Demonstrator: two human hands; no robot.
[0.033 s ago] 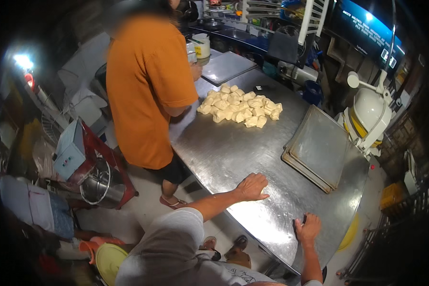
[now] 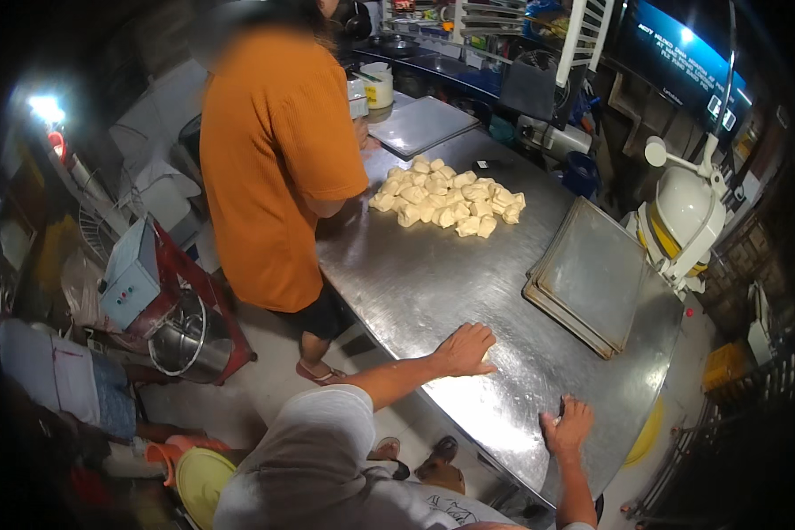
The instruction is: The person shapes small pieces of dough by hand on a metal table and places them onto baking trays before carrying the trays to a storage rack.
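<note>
My left hand (image 2: 466, 350) is cupped palm-down on the steel table (image 2: 433, 291) near its close edge. A pale bit of dough shows beneath its curled fingers. Further right, my right hand (image 2: 570, 426) is curled against the same metal top, a small pale patch like dough showing by its thumb; the rest is hidden under the palm. Beyond both hands lies a heap of cream-coloured dough pieces (image 2: 446, 196), lumpy and touching one another. Neither hand reaches this heap.
A person in an orange shirt (image 2: 265, 168) stands at the table's left side. Stacked baking trays (image 2: 592, 274) lie at the right, by a white machine (image 2: 687, 212). Another tray (image 2: 424, 124) and a white tub (image 2: 377, 87) are at the far end. A mixer with a steel bowl (image 2: 188, 340) stands left.
The view has shifted very slightly. My hands stay in nearly the same places, with small shifts of the fingers and thumbs. The dough heap and trays stay put.
</note>
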